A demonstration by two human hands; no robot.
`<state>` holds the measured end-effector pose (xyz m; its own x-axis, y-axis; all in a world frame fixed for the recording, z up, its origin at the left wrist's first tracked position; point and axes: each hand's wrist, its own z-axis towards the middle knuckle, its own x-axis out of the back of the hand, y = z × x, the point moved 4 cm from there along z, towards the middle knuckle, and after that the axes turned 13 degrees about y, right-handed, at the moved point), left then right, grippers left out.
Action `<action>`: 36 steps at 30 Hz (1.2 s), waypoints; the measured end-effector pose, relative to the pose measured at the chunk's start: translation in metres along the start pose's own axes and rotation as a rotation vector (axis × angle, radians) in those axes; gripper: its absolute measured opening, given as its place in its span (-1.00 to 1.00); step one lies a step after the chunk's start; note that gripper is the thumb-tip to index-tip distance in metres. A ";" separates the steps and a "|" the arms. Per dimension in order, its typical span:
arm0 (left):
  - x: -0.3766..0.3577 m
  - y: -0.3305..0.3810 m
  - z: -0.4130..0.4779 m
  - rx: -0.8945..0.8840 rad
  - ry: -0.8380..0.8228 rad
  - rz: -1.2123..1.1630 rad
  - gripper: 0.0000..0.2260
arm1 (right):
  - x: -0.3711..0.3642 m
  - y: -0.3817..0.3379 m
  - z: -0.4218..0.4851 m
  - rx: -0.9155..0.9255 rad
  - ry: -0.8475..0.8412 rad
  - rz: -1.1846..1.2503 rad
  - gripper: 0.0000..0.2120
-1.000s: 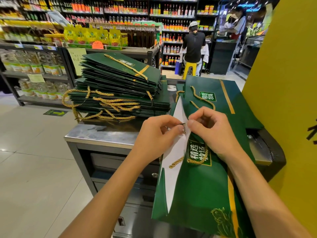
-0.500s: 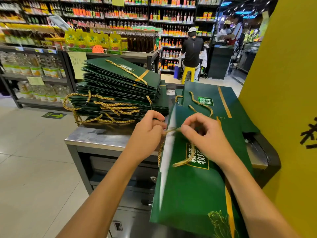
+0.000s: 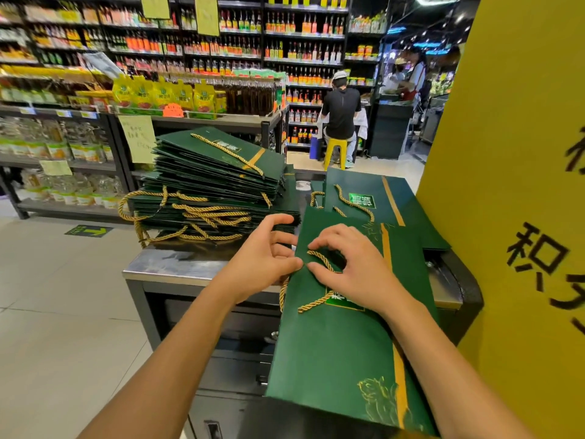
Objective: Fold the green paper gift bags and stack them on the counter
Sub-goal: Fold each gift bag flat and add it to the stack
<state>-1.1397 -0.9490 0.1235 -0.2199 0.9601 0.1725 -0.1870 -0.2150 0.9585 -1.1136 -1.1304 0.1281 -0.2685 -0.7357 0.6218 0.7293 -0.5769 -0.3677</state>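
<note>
While the left hand (image 3: 266, 258) curls its fingers and thumb over the left edge of the green bag (image 3: 332, 350), the right hand (image 3: 354, 274) lies on the bag's face and pinches the gold rope handle (image 3: 316, 301) between forefinger and thumb. This bag lies flat and closed under both hands. Its top is on the counter (image 3: 171, 267) and its lower half hangs over the counter's near edge.

Left of the left hand there is a strip of bare steel, and further left is open floor (image 3: 63, 312). Close on the right of the right hand stands a yellow panel (image 3: 512, 153), so that side is narrow.

Beyond the left hand rises one stack (image 3: 218, 182) of folded green bags (too many and too thin to count), with gold loops spilling toward the steel edge. Beyond the right hand lie at least two more flat bags (image 3: 389, 201), partly covered by the held one.

The right forearm hides the held bag's lower right corner. Far behind, one person (image 3: 341, 115) sits on a yellow stool (image 3: 335, 150); other figures there are blurred.
</note>
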 end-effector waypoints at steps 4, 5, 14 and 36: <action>0.006 -0.003 0.004 0.084 0.109 -0.069 -0.49 | 0.016 0.001 -0.007 -0.068 -0.104 -0.056 -0.58; 0.007 -0.004 0.004 0.094 0.121 -0.072 -0.52 | 0.023 0.004 -0.010 -0.093 -0.076 -0.084 -0.58; 0.005 0.002 -0.004 0.081 0.148 -0.091 -0.83 | 0.080 0.034 -0.071 -0.565 0.290 -0.691 -0.46; 0.040 0.137 -0.035 -0.438 0.417 -0.156 -0.79 | 0.195 -0.065 -0.013 -0.339 0.863 0.453 -0.95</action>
<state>-1.2076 -0.9465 0.2538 -0.4968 0.8548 -0.1500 -0.6033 -0.2159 0.7678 -1.2214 -1.2411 0.2645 -0.4706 -0.8359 -0.2825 0.6947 -0.1537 -0.7027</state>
